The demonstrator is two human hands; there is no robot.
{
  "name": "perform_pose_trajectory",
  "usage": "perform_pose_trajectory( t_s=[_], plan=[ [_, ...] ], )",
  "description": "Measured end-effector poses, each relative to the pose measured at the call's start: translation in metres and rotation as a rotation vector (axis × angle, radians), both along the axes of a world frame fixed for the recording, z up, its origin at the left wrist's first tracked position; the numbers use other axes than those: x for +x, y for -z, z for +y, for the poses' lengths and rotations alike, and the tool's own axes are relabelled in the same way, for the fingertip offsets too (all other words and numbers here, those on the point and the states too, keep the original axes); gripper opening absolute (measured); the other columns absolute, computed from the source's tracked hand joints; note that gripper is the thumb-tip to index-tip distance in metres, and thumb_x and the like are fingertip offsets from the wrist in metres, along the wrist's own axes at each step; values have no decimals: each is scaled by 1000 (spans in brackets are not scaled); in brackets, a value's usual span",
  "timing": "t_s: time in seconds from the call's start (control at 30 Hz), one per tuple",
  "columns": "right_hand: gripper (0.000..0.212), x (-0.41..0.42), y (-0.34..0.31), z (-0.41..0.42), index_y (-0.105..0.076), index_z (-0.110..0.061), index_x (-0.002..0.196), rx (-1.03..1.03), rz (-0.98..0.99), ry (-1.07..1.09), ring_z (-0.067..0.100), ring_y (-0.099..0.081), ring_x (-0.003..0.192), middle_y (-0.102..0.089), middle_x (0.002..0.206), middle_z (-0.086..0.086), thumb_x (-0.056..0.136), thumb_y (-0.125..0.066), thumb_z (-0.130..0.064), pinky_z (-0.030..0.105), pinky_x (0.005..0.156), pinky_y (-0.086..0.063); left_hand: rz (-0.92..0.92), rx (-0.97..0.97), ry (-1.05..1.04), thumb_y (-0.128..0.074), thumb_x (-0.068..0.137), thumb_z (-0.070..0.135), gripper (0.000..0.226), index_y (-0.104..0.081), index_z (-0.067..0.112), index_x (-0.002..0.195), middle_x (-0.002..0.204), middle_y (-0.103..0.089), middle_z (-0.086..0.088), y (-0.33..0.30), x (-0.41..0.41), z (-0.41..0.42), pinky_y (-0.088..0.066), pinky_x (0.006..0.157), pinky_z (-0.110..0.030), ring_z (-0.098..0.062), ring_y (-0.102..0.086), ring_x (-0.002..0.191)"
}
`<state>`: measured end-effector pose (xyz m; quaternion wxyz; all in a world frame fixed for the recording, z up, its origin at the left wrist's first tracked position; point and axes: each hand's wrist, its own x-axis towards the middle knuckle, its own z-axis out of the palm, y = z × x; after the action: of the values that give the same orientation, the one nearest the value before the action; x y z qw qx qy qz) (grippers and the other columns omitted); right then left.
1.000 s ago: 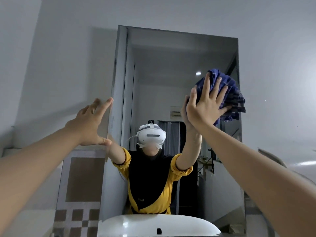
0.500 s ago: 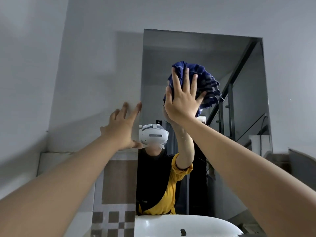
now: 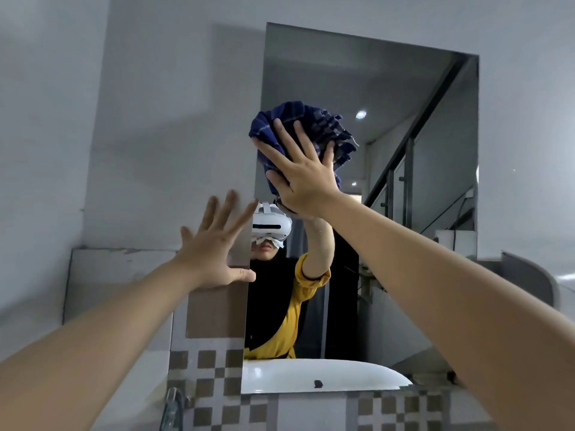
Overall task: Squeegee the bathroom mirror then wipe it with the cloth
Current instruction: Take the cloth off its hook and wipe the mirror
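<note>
Mirror (image 3: 404, 213) hangs on the wall above the sink (image 3: 311, 377). Right hand (image 3: 303, 178), fingers straight and spread, presses a bunched blue cloth (image 3: 298, 119) flat on the glass, upper left area. Left hand (image 3: 214, 247), fingers splayed, holds nothing, at the mirror's left edge; contact unclear.

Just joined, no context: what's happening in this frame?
A person is wiping a bathroom mirror. The right hand presses a bunched blue cloth flat against the upper left part of the glass, fingers spread. The left hand is open with straight fingers, braced at the mirror's left edge against the wall. No squeegee is in view, so this looks like the cloth stage. A white basin shows only as a reflection at the mirror's bottom.
</note>
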<state>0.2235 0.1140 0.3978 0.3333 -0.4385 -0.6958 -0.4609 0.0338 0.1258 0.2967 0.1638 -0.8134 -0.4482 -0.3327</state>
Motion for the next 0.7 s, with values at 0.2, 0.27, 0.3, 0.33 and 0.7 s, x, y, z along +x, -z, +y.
perform_pose_trajectory(
  t_s=[0.2, 0.27, 0.3, 0.33, 0.7],
  plan=[
    [53, 42, 15, -1, -9, -50, 148, 52, -58, 73, 25, 4, 150, -2, 163, -8, 99, -31, -46, 82, 100, -7, -24, -45, -34, -77, 60, 59, 125, 26, 61, 131, 145, 42, 21, -1, 4, -1, -7, 100, -76, -17, 37, 136],
    [53, 60, 17, -4, -10, -49, 148, 53, -35, 87, 25, 5, 150, -2, 163, -8, 99, -31, -46, 82, 99, -7, -27, -63, -33, -78, 58, 59, 126, 25, 62, 131, 145, 42, 21, -1, 4, -2, -7, 99, -77, -17, 36, 136],
    [54, 70, 18, -5, -10, -49, 148, 54, -18, 95, 25, 6, 150, -1, 163, -9, 99, -31, -46, 82, 99, -7, -30, -72, -26, -78, 58, 59, 127, 25, 62, 131, 145, 42, 21, -1, 4, -3, -6, 98, -78, -17, 36, 136],
    [54, 81, 19, -6, -10, -49, 148, 54, 3, 104, 24, 7, 150, 0, 163, -9, 99, -31, -46, 82, 100, -7, -31, -80, -21, -78, 57, 59, 127, 25, 62, 131, 145, 42, 21, -2, 4, -4, -6, 98, -78, -17, 36, 135],
    [55, 215, 43, -21, -10, -45, 148, 83, 393, 205, 25, 4, 149, -1, 163, -5, 95, -24, -50, 79, 104, -9, -47, -74, -78, -77, 61, 54, 126, 28, 62, 129, 147, 38, 19, 1, 10, -9, -12, 102, -75, -18, 31, 139]
  ],
)
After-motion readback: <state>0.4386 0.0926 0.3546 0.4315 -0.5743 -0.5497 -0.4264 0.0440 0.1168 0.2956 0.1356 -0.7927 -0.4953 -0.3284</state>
